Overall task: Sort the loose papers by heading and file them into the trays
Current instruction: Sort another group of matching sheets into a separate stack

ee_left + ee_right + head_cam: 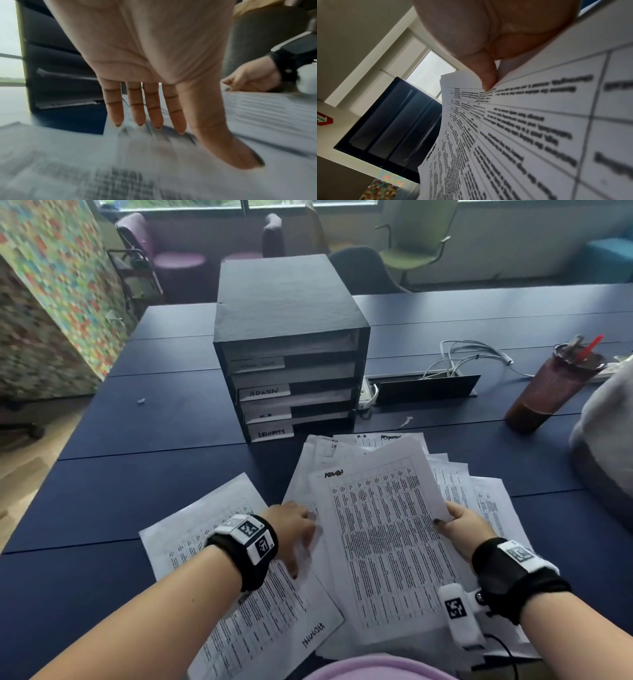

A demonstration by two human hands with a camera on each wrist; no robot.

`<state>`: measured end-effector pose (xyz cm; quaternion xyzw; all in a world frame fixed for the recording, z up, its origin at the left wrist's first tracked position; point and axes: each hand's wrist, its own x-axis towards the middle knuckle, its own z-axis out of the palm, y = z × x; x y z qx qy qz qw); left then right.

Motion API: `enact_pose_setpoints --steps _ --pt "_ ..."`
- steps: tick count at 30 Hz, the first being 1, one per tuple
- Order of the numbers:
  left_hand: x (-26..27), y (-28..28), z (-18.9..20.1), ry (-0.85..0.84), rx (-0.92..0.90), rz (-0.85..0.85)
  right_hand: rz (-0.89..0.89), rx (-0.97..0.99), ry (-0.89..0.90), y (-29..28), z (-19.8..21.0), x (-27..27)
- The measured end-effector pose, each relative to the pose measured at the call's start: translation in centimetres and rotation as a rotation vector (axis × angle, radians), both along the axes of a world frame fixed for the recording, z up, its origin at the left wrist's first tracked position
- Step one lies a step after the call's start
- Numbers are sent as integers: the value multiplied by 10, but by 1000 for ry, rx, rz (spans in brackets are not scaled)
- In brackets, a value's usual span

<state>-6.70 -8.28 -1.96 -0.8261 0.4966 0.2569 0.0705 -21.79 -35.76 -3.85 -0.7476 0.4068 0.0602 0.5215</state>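
Four labelled trays (291,378) stand far on the bench (137,440); the right hand (462,525) pinches an ADMIN sheet (383,542) for reading.

Left wrist: the left hand (145,81), fingers straight, steadies loose papers (85,169).

Right wrist: thumb (488,77) clamps the sheet.

The trays (291,378) stand behind the loose papers (383,542) on the table (154,467), a cup (551,385) right.

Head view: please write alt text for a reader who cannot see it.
The right hand pinches a sheet headed ADMIN above spread papers on a dark blue table, while the left hand lies flat on them. Behind stands a black tray unit with labelled slots.
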Motion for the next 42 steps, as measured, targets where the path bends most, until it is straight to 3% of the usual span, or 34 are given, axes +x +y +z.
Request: enact_pose_setpoints --steps 6,10,13,17,22,26,29,34,37,42 --pt "-19 17 -16 -45 18 -125 -18 -58 32 -1 -9 -3" --pt "-18 16 -16 -84 42 -188 -18 -73 41 -15 -38 -5" --pt "-14 13 -11 -90 68 -144 -45 -26 20 -15 -41 -4" --pt "16 12 15 -161 -31 17 -124 68 -13 -16 -38 -7" --pt "50 31 60 29 -562 605 -258 258 -86 -28 -40 -15" --pt "59 46 76 81 -1002 818 -324 397 -156 -31 -36 -23" --pt "67 54 79 78 -1210 979 -410 502 -236 -34 -37 -27" --pt "71 60 56 42 -1225 1235 -472 646 -368 -38 -37 -33" --pt "62 50 31 193 -1167 1262 -424 681 -391 -42 -38 -34" --pt "36 12 2 421 -1185 1233 -314 699 -428 -17 -5 -15"
